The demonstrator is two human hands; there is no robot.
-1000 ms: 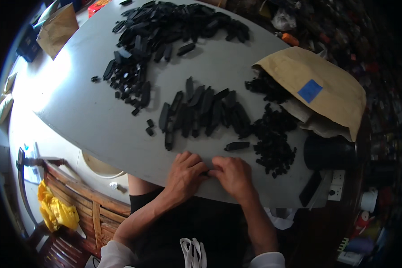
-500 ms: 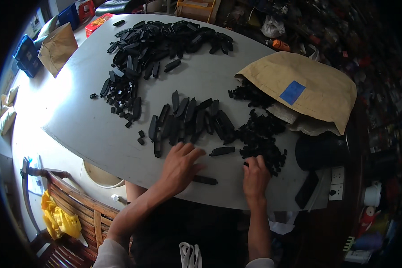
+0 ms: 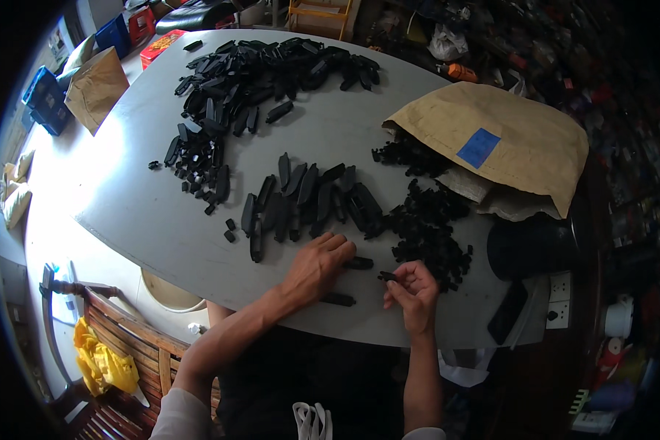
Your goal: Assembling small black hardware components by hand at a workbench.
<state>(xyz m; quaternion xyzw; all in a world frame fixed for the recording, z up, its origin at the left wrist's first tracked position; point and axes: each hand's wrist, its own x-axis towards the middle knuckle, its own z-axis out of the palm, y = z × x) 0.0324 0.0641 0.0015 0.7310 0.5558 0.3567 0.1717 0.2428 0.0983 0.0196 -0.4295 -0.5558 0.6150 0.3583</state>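
The pieces (image 3: 308,185) are black, the tabletop (image 3: 330,121) grey, the bag (image 3: 524,139) tan, its patch (image 3: 479,148) blue.

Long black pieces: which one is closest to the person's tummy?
The piece between the left hand and the table's near edge; other long ones lie farther away.

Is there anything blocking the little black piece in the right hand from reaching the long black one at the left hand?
Nothing visible: only bare tabletop shows between the little black piece in the right hand and the long black piece at the left hand.
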